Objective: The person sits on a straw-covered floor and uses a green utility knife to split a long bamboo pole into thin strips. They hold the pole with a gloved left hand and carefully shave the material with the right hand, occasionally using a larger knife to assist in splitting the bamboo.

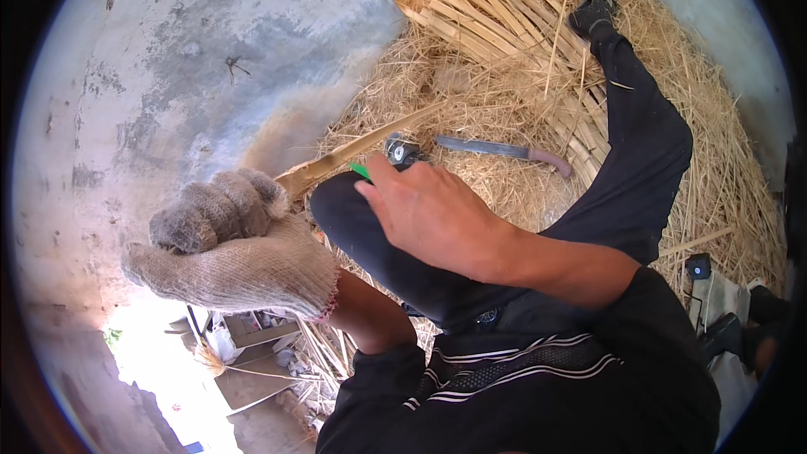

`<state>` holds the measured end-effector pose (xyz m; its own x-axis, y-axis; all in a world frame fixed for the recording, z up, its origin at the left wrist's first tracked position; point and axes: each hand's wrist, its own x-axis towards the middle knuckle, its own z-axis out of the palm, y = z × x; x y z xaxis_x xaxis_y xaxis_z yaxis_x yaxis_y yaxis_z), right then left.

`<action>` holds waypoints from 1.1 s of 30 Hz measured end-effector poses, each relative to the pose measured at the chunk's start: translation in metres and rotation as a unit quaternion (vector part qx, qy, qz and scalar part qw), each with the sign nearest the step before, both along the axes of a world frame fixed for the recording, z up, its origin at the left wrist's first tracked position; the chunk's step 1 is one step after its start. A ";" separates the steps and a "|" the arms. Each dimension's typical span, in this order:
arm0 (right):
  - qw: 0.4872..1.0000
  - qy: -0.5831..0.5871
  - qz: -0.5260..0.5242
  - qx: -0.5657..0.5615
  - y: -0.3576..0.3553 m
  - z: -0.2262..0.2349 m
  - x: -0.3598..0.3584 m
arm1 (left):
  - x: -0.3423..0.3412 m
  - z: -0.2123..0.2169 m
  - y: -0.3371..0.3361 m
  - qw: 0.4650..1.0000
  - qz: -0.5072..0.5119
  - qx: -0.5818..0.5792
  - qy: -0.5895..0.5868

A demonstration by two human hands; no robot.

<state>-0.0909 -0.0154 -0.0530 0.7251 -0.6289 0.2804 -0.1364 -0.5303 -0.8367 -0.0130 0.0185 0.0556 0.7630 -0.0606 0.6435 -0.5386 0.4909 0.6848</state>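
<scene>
Head view: the left hand (239, 235), in a grey-white ribbed-knit glove with a reddish cuff edge, is curled tight around one end of a tan split strip (361, 145), flat, fibrous and rough, slanting up and rightward past a dark-trousered knee. Just below the strip, the bare right hand (437, 210) has its fingers folded around a smooth green piece (360, 170); whether that touches the strip cannot be told. Right of the strip's far end lies a long knife (487, 147) with a curved brown handle, on loose, wiry straw (395, 76). Beyond the strip are straight, flat slats (479, 13); left of it, a patchy plaster wall (252, 50). Below it sits an open box (261, 336), contents indistinct.
</scene>
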 end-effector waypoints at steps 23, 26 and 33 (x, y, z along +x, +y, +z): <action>0.997 0.064 -0.033 -0.032 -0.014 -0.021 0.016 | 0.002 -0.004 -0.001 1.000 -0.013 0.004 -0.009; 0.987 0.091 -0.098 -0.092 -0.043 -0.074 0.022 | -0.002 -0.004 -0.007 0.999 -0.034 0.001 -0.006; 0.983 0.169 -0.033 -0.060 -0.031 -0.072 0.033 | 0.003 -0.001 0.009 0.998 -0.066 -0.003 -0.016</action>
